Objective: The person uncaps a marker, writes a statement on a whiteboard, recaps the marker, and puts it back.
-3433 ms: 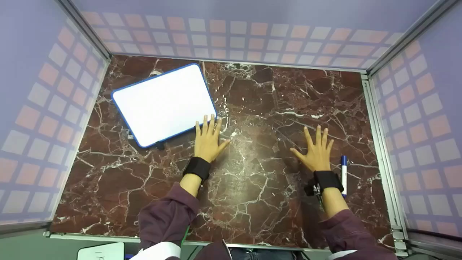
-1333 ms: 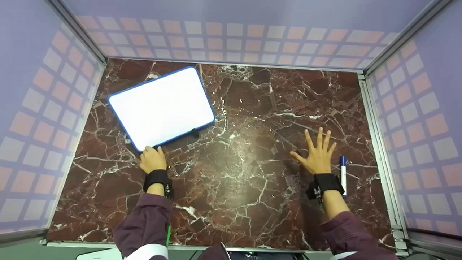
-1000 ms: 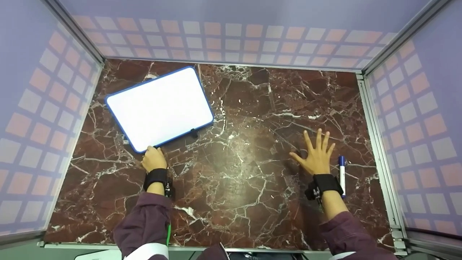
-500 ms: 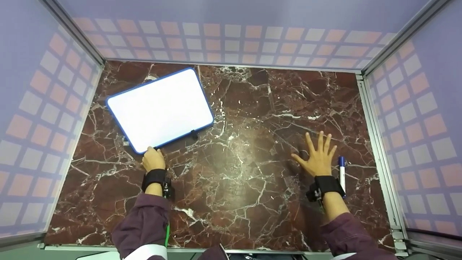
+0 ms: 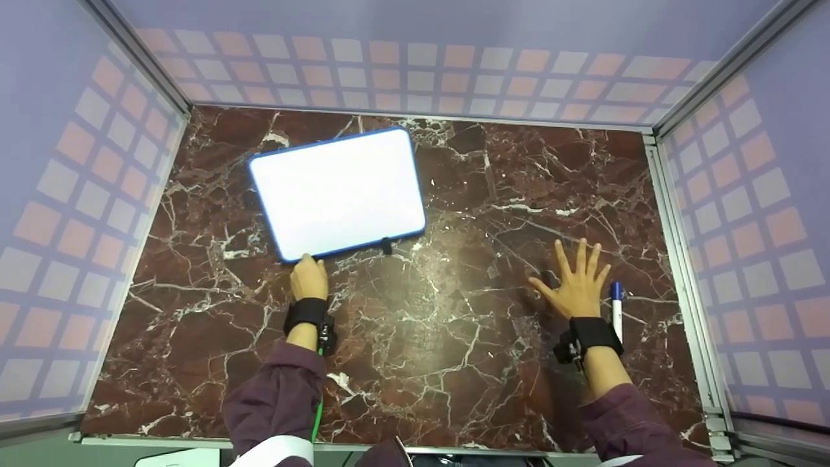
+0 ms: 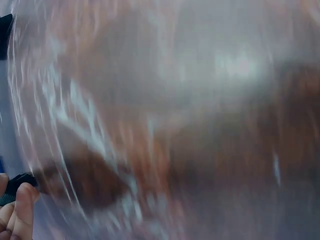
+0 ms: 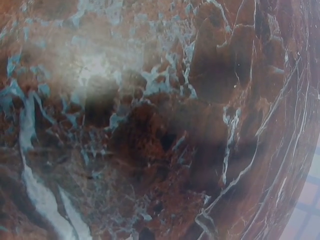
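Note:
A whiteboard (image 5: pixel 337 191) with a blue frame lies at the back left, its near edge tilted up toward the right. My left hand (image 5: pixel 309 279) grips it at the near left corner. In the left wrist view my fingers (image 6: pixel 24 212) pinch a small black tab (image 6: pixel 21 184) on the board's edge. A second black tab (image 5: pixel 387 246) sticks out farther right along that edge. My right hand (image 5: pixel 576 292) rests palm down with its fingers spread. Right beside it lies a white marker (image 5: pixel 617 314) with a blue cap; the wrist strap partly overlaps the barrel's lower end.
The tabletop (image 5: pixel 441 363) is dark red marble pattern with white veins. Checkered panels (image 5: pixel 415 71) enclose its back and both sides. Below the front edge, at lower left, a white object (image 5: pixel 178 458) with a rounded corner shows. The left wrist view is motion-blurred.
My left hand went from spread fingers at the board's right corner to gripping its near left edge. The whiteboard has since slid right and turned straighter. My right hand has barely shifted.

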Tool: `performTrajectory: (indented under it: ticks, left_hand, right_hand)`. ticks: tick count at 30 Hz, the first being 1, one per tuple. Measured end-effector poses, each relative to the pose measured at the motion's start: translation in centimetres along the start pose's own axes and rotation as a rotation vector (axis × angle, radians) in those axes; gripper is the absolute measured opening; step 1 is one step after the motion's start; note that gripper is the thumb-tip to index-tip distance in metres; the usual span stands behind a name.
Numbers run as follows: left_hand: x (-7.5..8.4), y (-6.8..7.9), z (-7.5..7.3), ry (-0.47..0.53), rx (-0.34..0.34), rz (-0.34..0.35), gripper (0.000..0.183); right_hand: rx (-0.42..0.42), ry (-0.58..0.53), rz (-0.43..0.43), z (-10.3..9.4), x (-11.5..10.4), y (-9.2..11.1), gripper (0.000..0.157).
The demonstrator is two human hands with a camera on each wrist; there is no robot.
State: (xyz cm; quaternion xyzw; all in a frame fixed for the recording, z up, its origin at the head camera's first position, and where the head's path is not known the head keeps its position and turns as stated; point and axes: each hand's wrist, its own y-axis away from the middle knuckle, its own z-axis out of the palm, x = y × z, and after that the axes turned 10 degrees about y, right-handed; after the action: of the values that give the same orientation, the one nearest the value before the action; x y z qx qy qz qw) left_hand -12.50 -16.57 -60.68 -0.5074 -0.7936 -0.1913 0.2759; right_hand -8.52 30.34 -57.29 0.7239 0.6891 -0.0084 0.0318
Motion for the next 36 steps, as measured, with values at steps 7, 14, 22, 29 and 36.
performTrajectory:
  ticks: [7,14,22,29,36]
  left_hand:
    - [2.2,1.0,2.2,-0.008,-0.005,0.077,0.024]
    - [4.2,2.3,4.0,0.016,-0.028,0.154,0.022]
    - [5.9,3.5,5.4,0.014,-0.056,0.221,0.021]
    - [7.1,4.6,6.3,0.009,-0.065,0.266,0.02]
    - [8.4,5.8,7.7,0.014,-0.089,0.318,0.02]
  right_hand:
    - [-0.011,0.008,0.018,0.0,0.7,0.2,0.089]
    - [-0.015,-0.006,0.027,0.1,1.2,0.4,0.089]
    - [0.018,0.005,0.025,0.3,1.6,0.4,0.089]
    - [0.03,0.009,0.018,0.4,1.7,0.5,0.087]
    - [0.029,0.005,0.027,0.4,1.6,0.5,0.087]
